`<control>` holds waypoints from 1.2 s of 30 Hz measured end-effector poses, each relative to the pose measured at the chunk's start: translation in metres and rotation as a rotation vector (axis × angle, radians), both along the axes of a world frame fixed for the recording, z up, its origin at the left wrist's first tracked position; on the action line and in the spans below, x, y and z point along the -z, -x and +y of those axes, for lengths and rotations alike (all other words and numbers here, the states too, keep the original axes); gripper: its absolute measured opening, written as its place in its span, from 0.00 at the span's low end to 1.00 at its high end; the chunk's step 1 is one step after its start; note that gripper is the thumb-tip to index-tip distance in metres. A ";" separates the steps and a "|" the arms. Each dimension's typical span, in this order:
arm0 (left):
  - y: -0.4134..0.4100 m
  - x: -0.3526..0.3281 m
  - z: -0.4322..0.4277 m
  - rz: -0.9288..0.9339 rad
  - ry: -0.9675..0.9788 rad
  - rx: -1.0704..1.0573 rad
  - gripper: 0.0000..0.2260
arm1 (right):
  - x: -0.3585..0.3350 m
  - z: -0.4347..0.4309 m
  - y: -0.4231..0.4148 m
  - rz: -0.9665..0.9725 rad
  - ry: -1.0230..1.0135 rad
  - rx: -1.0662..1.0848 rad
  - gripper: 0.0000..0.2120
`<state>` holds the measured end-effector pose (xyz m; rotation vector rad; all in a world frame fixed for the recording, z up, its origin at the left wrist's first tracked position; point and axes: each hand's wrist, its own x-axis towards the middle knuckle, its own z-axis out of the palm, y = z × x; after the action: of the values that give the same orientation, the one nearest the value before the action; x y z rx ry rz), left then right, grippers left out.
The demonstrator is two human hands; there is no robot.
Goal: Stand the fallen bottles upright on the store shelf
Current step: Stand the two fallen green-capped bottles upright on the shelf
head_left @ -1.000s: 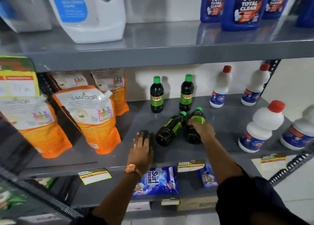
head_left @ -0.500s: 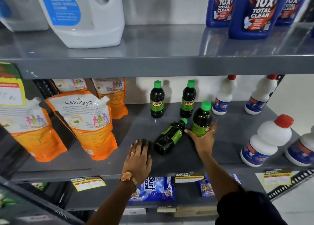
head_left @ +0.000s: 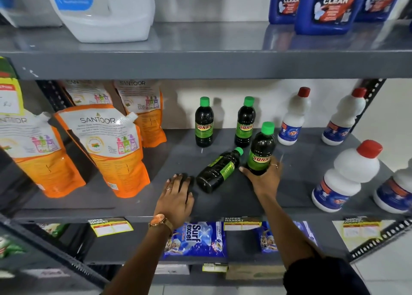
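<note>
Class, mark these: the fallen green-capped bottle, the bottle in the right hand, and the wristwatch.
fallen bottle (head_left: 219,171): head view, on its green label.
held bottle (head_left: 261,148): head view, on its dark body.
wristwatch (head_left: 158,220): head view, on its face.

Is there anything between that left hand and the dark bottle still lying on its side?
Nothing visible. The left hand rests flat on the shelf just left of the fallen bottle, with only bare shelf between them. The right hand holds another bottle upright on the far side.

My right hand (head_left: 265,178) is curled around something, thumb to its left, ringed finger on its right. My left hand (head_left: 177,196) lies palm down, fingers spread forward, watch on the wrist.
</note>
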<state>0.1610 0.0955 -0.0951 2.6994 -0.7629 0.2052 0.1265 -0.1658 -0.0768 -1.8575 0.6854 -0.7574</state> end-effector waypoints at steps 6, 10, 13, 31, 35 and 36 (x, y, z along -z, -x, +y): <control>0.000 -0.001 0.000 0.023 -0.005 -0.002 0.27 | 0.000 -0.003 0.006 -0.068 -0.033 -0.047 0.32; 0.003 -0.004 -0.001 0.032 -0.003 -0.005 0.28 | -0.003 0.000 0.006 -0.071 -0.060 -0.035 0.32; 0.004 -0.007 -0.001 0.036 -0.005 -0.011 0.30 | -0.002 -0.002 0.005 -0.046 -0.038 -0.040 0.32; 0.003 -0.003 0.002 0.040 0.006 0.003 0.33 | 0.021 0.017 0.100 -0.002 0.090 0.033 0.35; 0.001 -0.003 0.002 0.056 0.010 0.003 0.31 | 0.024 0.019 0.104 -0.002 0.101 0.031 0.35; 0.000 -0.004 0.002 0.058 0.013 0.003 0.30 | 0.026 0.019 0.105 0.005 0.106 0.025 0.36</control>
<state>0.1605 0.0973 -0.0915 2.6792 -0.7455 0.1301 0.0218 -0.1468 -0.1026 -1.9503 0.6843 -0.8201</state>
